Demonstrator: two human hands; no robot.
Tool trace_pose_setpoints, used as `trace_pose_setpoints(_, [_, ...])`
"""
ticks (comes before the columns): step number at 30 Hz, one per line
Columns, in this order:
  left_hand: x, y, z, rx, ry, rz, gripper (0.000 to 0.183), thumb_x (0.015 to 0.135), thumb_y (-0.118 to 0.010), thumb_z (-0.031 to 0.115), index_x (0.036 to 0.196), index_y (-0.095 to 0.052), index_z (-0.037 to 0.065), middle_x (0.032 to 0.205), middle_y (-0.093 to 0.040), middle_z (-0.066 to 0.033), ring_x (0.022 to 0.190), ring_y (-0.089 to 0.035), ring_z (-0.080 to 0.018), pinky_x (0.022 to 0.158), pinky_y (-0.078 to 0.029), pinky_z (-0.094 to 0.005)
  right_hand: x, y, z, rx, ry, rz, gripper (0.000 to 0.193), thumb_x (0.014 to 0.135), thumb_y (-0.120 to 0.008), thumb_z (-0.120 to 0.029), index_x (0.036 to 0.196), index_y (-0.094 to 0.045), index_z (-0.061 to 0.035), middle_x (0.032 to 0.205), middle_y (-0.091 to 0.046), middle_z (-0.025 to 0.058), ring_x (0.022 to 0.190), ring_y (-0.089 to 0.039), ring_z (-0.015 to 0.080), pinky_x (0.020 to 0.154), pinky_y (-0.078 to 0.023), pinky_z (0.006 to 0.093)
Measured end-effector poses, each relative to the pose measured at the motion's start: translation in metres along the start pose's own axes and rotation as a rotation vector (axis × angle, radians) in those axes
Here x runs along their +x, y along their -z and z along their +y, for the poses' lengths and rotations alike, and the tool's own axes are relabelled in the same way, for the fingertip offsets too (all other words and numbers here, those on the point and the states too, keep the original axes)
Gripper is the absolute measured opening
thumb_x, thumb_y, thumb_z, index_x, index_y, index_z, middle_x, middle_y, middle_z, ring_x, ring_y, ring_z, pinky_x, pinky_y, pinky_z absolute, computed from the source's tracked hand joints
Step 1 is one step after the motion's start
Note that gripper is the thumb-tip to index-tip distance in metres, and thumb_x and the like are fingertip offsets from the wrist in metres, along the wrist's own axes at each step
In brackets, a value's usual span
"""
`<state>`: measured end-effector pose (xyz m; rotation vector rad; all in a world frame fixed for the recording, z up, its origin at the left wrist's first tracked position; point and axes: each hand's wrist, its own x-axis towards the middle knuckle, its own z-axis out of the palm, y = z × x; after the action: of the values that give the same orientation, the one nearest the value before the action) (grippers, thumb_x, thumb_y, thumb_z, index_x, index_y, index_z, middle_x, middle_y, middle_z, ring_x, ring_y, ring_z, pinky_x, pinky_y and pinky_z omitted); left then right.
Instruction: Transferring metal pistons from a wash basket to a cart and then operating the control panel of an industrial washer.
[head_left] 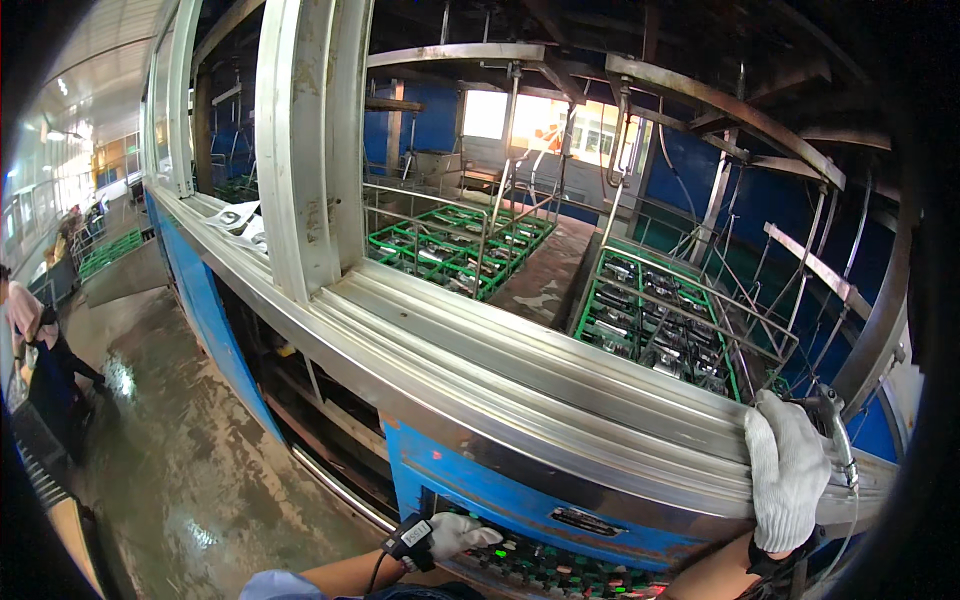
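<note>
My left hand (pixel 458 536), in a white knit glove, is low at the centre beside a control panel (pixel 545 568) with green-lit spots. Its fingertips point right toward the panel; nothing shows in its grasp. A dark device is strapped at that wrist. My right hand (pixel 788 468), also gloved, lies over the metal ledge (pixel 600 410) at the right, fingers stretched forward and holding nothing. Just right of it is a metal fitting with a handle (pixel 838 435) and a thin cable. Behind the ledge, a green-edged rack (pixel 655 315) holds several shiny metal parts.
Another green rack (pixel 460 245) with metal parts stands farther left inside the enclosure. A metal post (pixel 310 150) rises from the ledge, with white cloth gloves (pixel 240 218) behind it. Blue panels (pixel 480 475) front the machine. On the wet floor (pixel 200 430) a person (pixel 45 335) stands far left.
</note>
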<state>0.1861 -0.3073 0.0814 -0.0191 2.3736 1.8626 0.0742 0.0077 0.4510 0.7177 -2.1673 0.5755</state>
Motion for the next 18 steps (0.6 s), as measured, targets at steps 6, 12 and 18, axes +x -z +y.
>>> trace_pose_setpoints(6, [0.018,-0.001,-0.018,-0.207,0.063,-0.104,0.040,0.109,-0.043,0.026,0.135,-0.068,0.009,0.129,-0.073,-0.0068,0.114,-0.068,-0.0156,0.105,-0.050,-0.0294,0.000,0.002,0.000,0.007,0.017,-0.002,0.030,0.097,-0.067,-0.020,0.112,-0.071,0.0051,0.104,-0.072,0.0213,0.098,-0.069,0.0360,0.091,-0.052,0.0386])
trace_pose_setpoints(12, [0.009,-0.003,-0.013,-0.104,-0.017,-0.010,0.038,0.109,-0.049,0.026,0.132,-0.069,0.004,0.125,-0.074,-0.0064,0.112,-0.067,-0.0130,0.103,-0.051,-0.0288,-0.002,0.002,-0.001,-0.003,-0.032,-0.019,0.031,0.098,-0.066,-0.021,0.113,-0.071,0.0054,0.107,-0.072,0.0214,0.101,-0.069,0.0347,0.094,-0.051,0.0381])
trace_pose_setpoints(18, [0.007,-0.005,-0.007,-0.286,-0.051,-0.036,0.039,0.108,-0.055,0.028,0.125,-0.069,-0.005,0.117,-0.074,-0.0066,0.104,-0.064,-0.0099,0.094,-0.051,-0.0253,-0.001,0.004,-0.003,0.025,-0.057,-0.050,0.033,0.099,-0.065,-0.021,0.117,-0.070,0.0063,0.111,-0.072,0.0224,0.103,-0.068,0.0350,0.096,-0.050,0.0385])
